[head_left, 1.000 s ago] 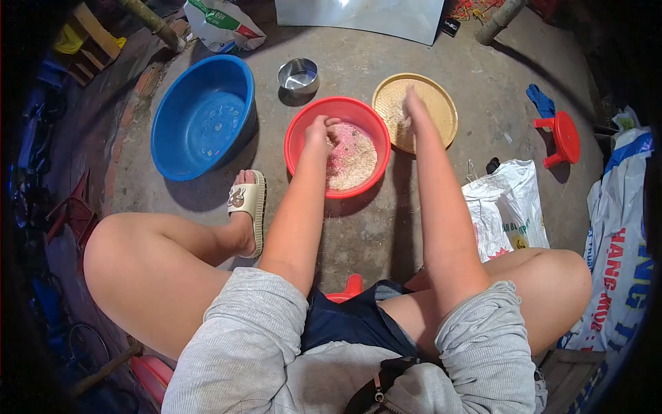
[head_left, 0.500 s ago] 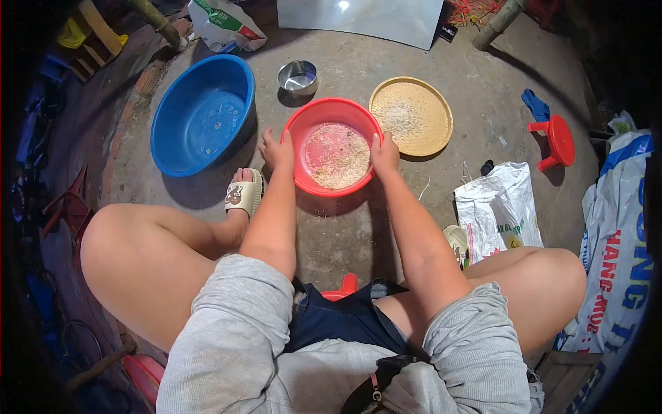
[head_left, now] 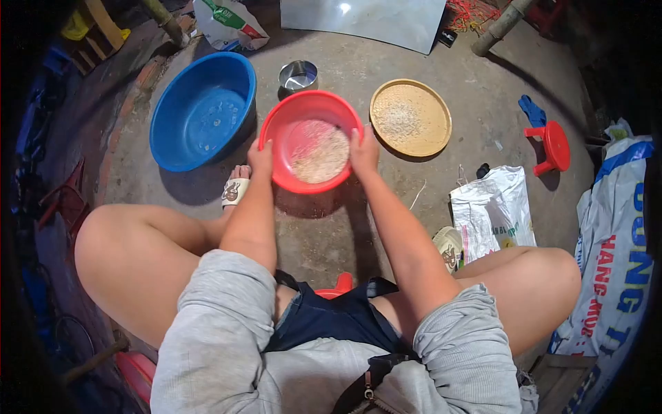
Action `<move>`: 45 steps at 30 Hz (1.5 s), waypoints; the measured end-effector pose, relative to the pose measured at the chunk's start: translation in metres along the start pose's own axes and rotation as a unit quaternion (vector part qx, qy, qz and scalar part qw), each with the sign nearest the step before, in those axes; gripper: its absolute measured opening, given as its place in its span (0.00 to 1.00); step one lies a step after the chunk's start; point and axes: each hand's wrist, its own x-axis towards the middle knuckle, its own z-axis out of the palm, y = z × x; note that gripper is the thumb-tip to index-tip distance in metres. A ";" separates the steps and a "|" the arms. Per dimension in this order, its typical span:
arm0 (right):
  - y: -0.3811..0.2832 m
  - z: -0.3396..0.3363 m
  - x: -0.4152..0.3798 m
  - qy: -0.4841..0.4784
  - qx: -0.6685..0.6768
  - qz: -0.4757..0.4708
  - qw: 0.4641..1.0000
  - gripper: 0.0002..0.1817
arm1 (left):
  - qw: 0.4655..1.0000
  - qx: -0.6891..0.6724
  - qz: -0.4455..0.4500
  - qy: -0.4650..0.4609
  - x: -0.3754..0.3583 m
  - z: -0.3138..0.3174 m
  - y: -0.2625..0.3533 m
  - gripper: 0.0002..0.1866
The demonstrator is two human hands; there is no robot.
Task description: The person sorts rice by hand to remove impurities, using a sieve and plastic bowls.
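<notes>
The red basin (head_left: 296, 181) was positioned above the concrete floor (head_left: 310, 238), between the person's knees and the steel bowl (head_left: 298, 77). The left hand (head_left: 364, 152) and right hand (head_left: 262, 160) gripped its opposite sides. Pale grain (head_left: 323, 159) lay inside. The blue tub (head_left: 207, 114) stood to one side; the round tray (head_left: 431, 121), white sack (head_left: 483, 207) and red stool (head_left: 557, 146) occupied the other. A metal sheet (head_left: 365, 21) bordered the far floor.

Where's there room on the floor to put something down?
There's mostly bare floor between the round tray and the small red stool, and more between the silver pot, the tray and the shiny sheet. It's crowded around the red basin: the left hand and right hand hold it, and the pot is close behind.
</notes>
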 end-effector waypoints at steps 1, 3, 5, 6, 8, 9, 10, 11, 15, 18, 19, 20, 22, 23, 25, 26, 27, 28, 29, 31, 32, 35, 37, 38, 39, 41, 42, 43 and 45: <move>0.003 -0.001 0.001 -0.003 0.002 -0.002 1.000 0.17 | 1.000 0.001 0.000 0.004 -0.003 0.001 -0.005 0.12; 0.012 -0.005 0.010 -0.059 -0.023 -0.023 0.998 0.18 | 0.997 -0.041 -0.066 0.009 -0.008 -0.002 -0.008 0.12; 0.055 -0.012 0.018 0.017 -0.023 0.023 0.999 0.17 | 0.991 0.117 -0.036 0.046 -0.030 0.037 0.014 0.13; 0.066 -0.028 0.021 0.032 -0.066 0.065 0.995 0.18 | 0.995 0.090 -0.045 0.030 -0.041 0.061 0.018 0.14; 0.076 -0.051 0.026 0.038 -0.046 0.127 0.990 0.20 | 0.996 0.066 -0.053 0.002 -0.042 0.076 0.015 0.14; 0.081 -0.048 0.029 0.045 -0.049 0.132 0.989 0.20 | 0.996 0.004 -0.082 0.018 -0.041 0.082 0.013 0.15; 0.087 -0.040 0.038 0.039 0.105 0.169 0.979 0.21 | 0.991 -0.063 -0.114 0.037 -0.044 0.091 0.018 0.15; 0.095 -0.037 0.043 0.029 0.254 0.198 0.946 0.21 | 0.985 -0.064 -0.146 0.059 -0.043 0.086 0.022 0.15; 0.062 -0.051 0.047 0.049 0.373 0.468 0.799 0.26 | 0.945 -0.204 -0.218 0.131 -0.041 0.042 0.032 0.17; 0.077 -0.068 0.041 0.209 0.244 0.549 0.772 0.31 | 0.920 -0.270 -0.162 0.234 -0.041 0.035 0.020 0.18; 0.094 -0.069 0.044 0.212 0.249 0.552 0.767 0.31 | 0.918 -0.255 -0.157 0.259 -0.045 0.043 0.015 0.21; 0.110 -0.070 0.047 0.215 0.312 0.545 0.748 0.31 | 0.916 -0.241 -0.151 0.282 -0.047 0.051 0.010 0.25; 0.135 -0.074 0.055 0.184 0.411 0.519 0.726 0.28 | 0.905 -0.251 -0.213 0.269 -0.051 0.069 0.012 0.31; 0.143 -0.077 0.060 0.182 0.411 0.519 0.727 0.28 | 0.886 -0.264 -0.278 0.262 -0.055 0.075 0.012 0.38; 0.152 -0.078 0.071 0.150 0.431 0.505 0.732 0.24 | 0.854 -0.370 -0.315 0.184 -0.064 0.086 0.005 0.44; 0.153 -0.078 0.076 0.154 0.409 0.540 0.719 0.19 | 0.835 -0.398 -0.355 0.137 -0.068 0.090 0.005 0.42; 0.161 -0.077 0.079 0.150 0.412 0.539 0.720 0.19 | 0.811 -0.425 -0.392 0.087 -0.074 0.096 0.008 0.41; 0.174 -0.073 0.079 0.133 0.415 0.524 0.732 0.21 | 0.828 -0.383 -0.403 0.067 -0.084 0.105 0.014 0.40; 0.179 -0.069 0.078 0.117 0.418 0.509 0.743 0.24 | 0.844 -0.340 -0.413 0.047 -0.094 0.115 0.022 0.40; 0.150 -0.074 0.072 0.101 0.396 0.517 0.752 0.21 | 0.868 -0.265 -0.420 -0.006 -0.115 0.131 0.055 0.39; 0.135 -0.077 0.068 0.119 0.367 0.507 0.771 0.21 | 0.867 -0.268 -0.420 -0.005 -0.119 0.138 0.060 0.39; 0.128 -0.080 0.065 0.151 0.315 0.481 0.804 0.21 | 0.848 -0.244 -0.453 -0.128 -0.121 0.153 0.068 0.35; 0.118 -0.090 0.062 0.213 0.440 0.467 0.737 0.22 | 0.853 -0.210 -0.402 -0.259 -0.115 0.152 0.080 0.30; 0.117 -0.092 0.063 0.213 0.440 0.465 0.738 0.22 | 0.874 -0.177 -0.376 -0.252 -0.112 0.150 0.086 0.26; 0.127 -0.093 0.065 0.217 0.467 0.450 0.730 0.22 | 0.874 -0.178 -0.375 -0.253 -0.105 0.149 0.085 0.26; 0.133 -0.096 0.069 0.223 0.495 0.433 0.720 0.22 | 0.888 -0.207 -0.337 -0.236 -0.086 0.147 0.078 0.25; 0.130 -0.097 0.071 0.226 0.512 0.411 0.719 0.22 | 0.898 -0.218 -0.316 -0.215 -0.080 0.141 0.088 0.23; 0.127 -0.098 0.072 0.230 0.529 0.390 0.718 0.22 | 0.892 -0.247 -0.320 -0.204 -0.066 0.137 0.093 0.22; 0.118 -0.096 0.084 0.215 0.525 0.344 0.748 0.20 | 0.886 -0.333 -0.276 -0.166 -0.041 0.128 0.098 0.21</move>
